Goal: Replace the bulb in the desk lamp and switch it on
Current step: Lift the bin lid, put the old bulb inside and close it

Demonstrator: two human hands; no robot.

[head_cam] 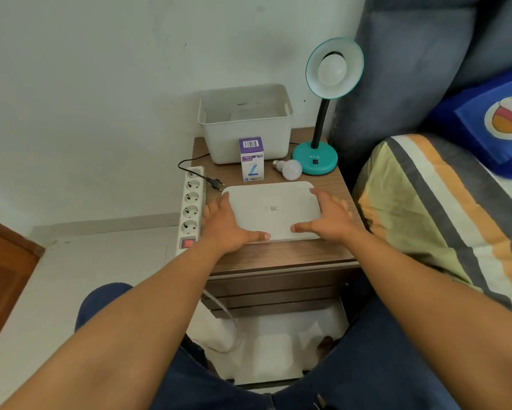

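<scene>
A teal desk lamp (315, 158) stands at the back right of the wooden bedside table (278, 253), its shade tilted towards me with a white bulb (331, 69) in it. A loose white bulb (290, 168) lies beside the lamp's base. A purple and white bulb box (251, 159) stands upright left of it. The lamp's black plug (215, 182) lies unplugged next to the white power strip (191, 208). A flat white lid (274, 210) rests on the table's front; my left hand (225, 224) holds its left edge and my right hand (327, 217) its right edge.
An open white storage bin (246, 125) sits at the back of the table against the wall. A bed with a striped cover (444, 208) and a grey headboard (411, 69) is close on the right. A wooden door (3, 279) is at the left.
</scene>
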